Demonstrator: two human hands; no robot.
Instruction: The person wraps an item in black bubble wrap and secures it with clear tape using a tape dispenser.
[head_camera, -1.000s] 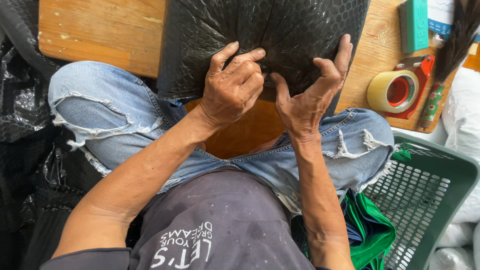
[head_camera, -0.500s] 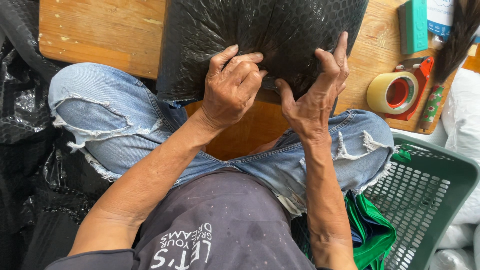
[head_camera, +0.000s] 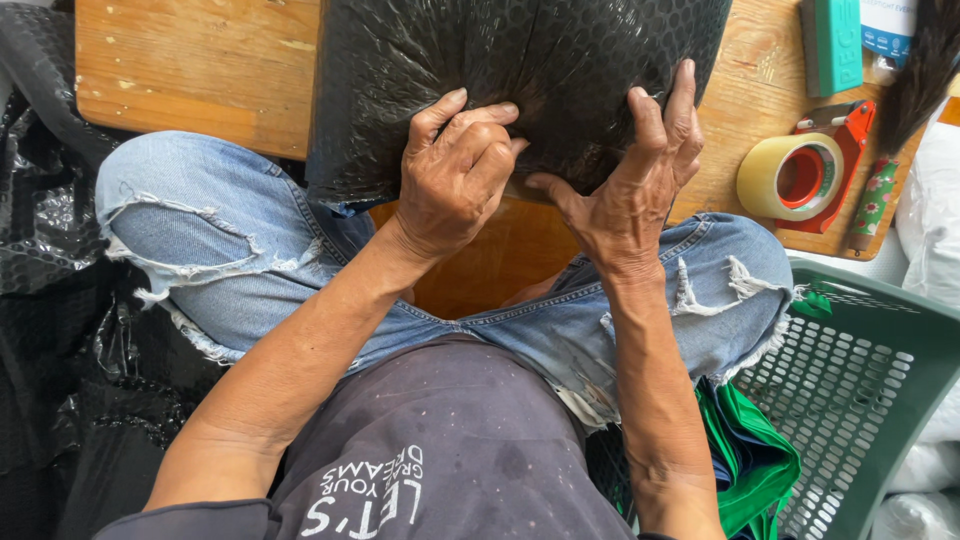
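Head view shows left hand (head_camera: 455, 185) and right hand (head_camera: 630, 190) pinching the black bubble-plastic bag (head_camera: 520, 70) at six o'clock; grip it evenly, I think.

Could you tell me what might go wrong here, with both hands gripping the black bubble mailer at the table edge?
The black bubble mailer overhangs the wooden table; the left hand and right hand pinch only its near edge, so it might slide onto the lap. Hard pinching may pop bubbles. The tape dispenser sits close enough to be knocked.
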